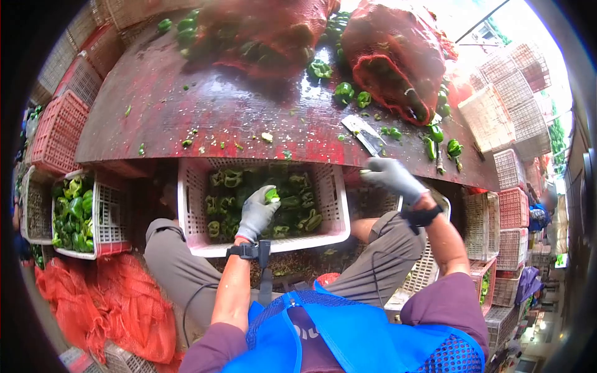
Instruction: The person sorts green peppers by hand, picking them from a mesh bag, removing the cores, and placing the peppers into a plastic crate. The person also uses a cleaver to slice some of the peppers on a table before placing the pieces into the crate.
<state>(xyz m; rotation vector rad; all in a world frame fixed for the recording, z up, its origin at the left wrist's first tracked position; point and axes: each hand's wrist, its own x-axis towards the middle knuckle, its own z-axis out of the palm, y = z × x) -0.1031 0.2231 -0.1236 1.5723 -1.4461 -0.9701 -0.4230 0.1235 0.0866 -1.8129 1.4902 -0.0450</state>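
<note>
- The grey-gloved left hand is pinching a small green-and-white pepper piece over the white perforated plastic crate; a loose pinch could be letting it slip.
- The grey-gloved right hand is hanging blurred at two o'clock; there's no telling whether it's gripping anything.
- Careful: a broad silver metal blade is lying at that hand's eleven o'clock; a careless sweep could be cutting it.
- At its twelve, a bulging red mesh sack is gaping; a nudge could be spilling it.
</note>
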